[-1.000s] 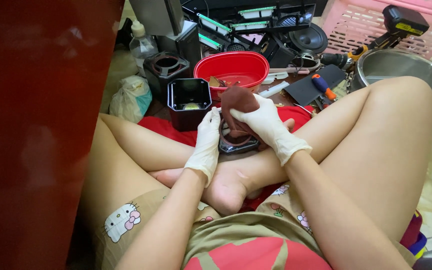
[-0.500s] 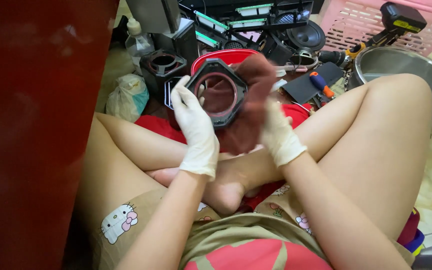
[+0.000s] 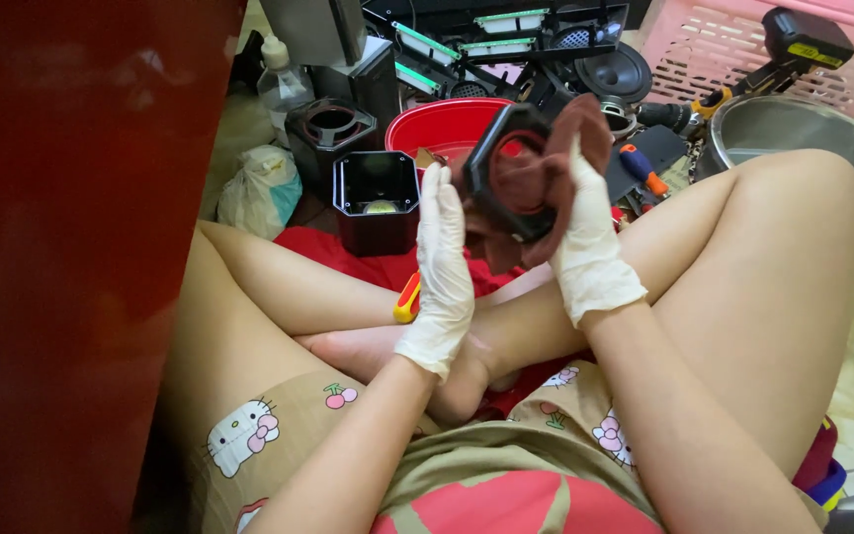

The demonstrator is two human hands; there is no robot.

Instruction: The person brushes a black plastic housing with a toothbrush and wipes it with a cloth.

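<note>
Above crossed legs, 2 raised gloved hands, left hand [image 3: 444, 259] gripping black frame [image 3: 506, 168], right hand [image 3: 585, 247] clutching brown cloth [image 3: 555, 158]

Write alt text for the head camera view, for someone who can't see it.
A seated, cross-legged person's gloved left hand steadies a black speaker frame while the gloved right hand wipes it with a brown cloth. Behind sit a red bowl and black boxes.

Gloved left hand [image 3: 444, 262] and right hand [image 3: 585, 242] raised, fingers curled.

Even, soft daylight; mild sheen on red panel [image 3: 71, 247] at left; slight motion blur; wide-angle stretch at edges.
</note>
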